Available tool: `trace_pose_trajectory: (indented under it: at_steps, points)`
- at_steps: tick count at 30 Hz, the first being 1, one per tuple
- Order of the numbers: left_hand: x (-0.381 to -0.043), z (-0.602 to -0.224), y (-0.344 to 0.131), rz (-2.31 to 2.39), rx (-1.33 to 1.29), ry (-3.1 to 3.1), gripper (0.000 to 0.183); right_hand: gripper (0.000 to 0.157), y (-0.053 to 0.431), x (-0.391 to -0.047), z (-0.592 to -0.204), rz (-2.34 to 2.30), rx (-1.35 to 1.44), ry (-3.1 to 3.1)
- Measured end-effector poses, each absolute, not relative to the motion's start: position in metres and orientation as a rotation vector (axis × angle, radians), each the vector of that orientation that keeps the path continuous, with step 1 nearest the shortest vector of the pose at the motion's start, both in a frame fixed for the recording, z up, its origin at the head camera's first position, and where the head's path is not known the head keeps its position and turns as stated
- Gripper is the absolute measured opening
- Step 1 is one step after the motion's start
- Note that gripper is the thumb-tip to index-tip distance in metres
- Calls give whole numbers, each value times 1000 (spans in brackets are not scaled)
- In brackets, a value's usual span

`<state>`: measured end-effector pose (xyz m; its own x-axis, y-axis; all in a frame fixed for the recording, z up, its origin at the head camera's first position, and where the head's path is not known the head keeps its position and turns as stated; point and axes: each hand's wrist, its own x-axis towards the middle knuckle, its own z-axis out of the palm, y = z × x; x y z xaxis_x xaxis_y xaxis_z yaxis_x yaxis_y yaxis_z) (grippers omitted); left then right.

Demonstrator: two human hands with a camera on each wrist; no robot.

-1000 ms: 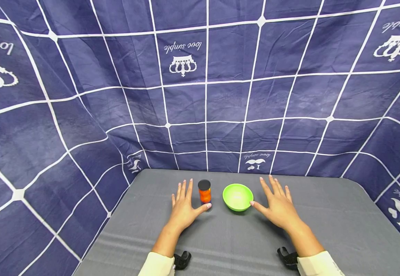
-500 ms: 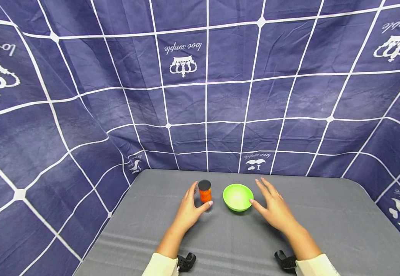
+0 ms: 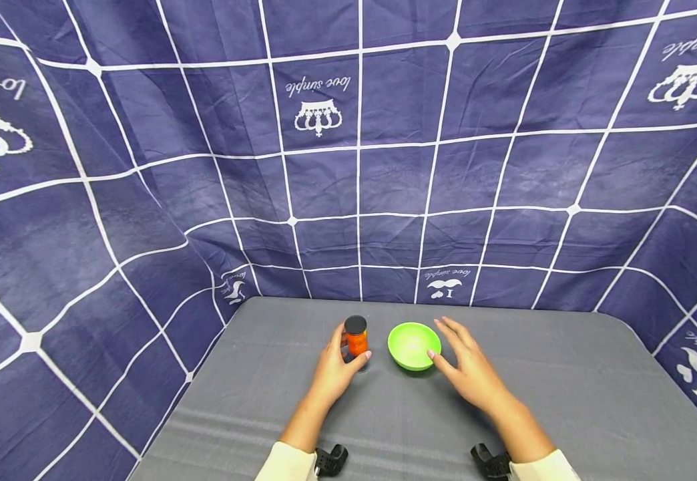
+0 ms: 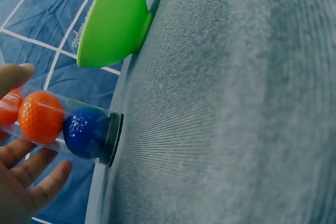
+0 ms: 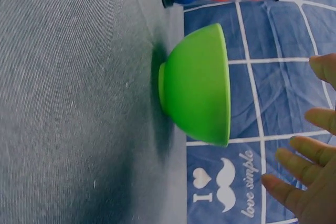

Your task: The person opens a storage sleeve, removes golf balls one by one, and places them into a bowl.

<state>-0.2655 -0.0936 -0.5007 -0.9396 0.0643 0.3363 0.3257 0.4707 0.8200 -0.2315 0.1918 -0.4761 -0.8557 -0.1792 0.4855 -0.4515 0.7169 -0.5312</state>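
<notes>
A clear tube with a black lid [image 3: 356, 325] stands upright on the grey table [image 3: 408, 427]. Inside, the left wrist view shows a blue ball [image 4: 86, 132] at the bottom and orange balls [image 4: 41, 116] above it. My left hand [image 3: 332, 369] stands around the tube, thumb on the near side and fingers loosely curved on the far left side; the lower fingers are spread. A green bowl [image 3: 413, 346] sits upright just right of the tube. Beside the bowl is my right hand [image 3: 475, 374], its fingers spread and the thumb tip overlapping the near right rim in the head view.
A blue cloth with white grid lines [image 3: 396, 174] hangs behind the table and along both sides. Each wrist carries a black strap mount [image 3: 332, 459] below a cream sleeve [image 3: 288, 462]. The tube and bowl stand a short gap apart.
My left hand has moved right and its spread fingers have curved in around the tube. My right hand has moved slightly left toward the bowl. Tube and bowl stay in place.
</notes>
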Motion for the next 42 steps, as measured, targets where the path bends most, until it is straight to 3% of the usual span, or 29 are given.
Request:
trace_pose_trajectory:
  at_steps: [15, 42]
  points:
    - [-263, -503, -87, -1388, -365, -2405, 56, 44, 170, -223, -472, 931, 608, -2455]
    - [-243, -493, -72, -1103, -643, -2444, 54, 46, 147, -226, -469, 1109, 729, -2445]
